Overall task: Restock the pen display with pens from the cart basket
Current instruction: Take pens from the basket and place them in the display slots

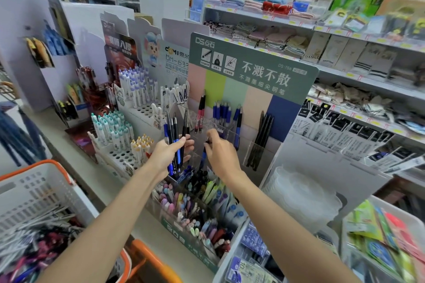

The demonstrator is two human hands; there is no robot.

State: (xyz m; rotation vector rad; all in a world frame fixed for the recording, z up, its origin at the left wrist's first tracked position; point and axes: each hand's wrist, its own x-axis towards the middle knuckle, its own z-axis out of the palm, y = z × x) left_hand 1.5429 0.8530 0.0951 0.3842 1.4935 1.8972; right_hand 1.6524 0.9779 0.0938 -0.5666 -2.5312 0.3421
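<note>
My left hand (171,151) grips a bunch of several blue and black pens (176,131) upright in front of the green pen display (253,71). My right hand (220,151) pinches the top of one blue pen (203,156) and holds it over a clear compartment of the display. Red pens (200,112), blue pens (224,112) and black pens (262,135) stand in the display's clear holders. The white cart basket (41,190) with orange rim sits at lower left, full of loose pens (34,243).
Tiered white pen stands (128,126) fill the counter to the left. A low tray of pastel pens (190,211) lies below my hands. Shelves of towels and socks (322,53) run along the right, with packaged stationery (386,236) at lower right.
</note>
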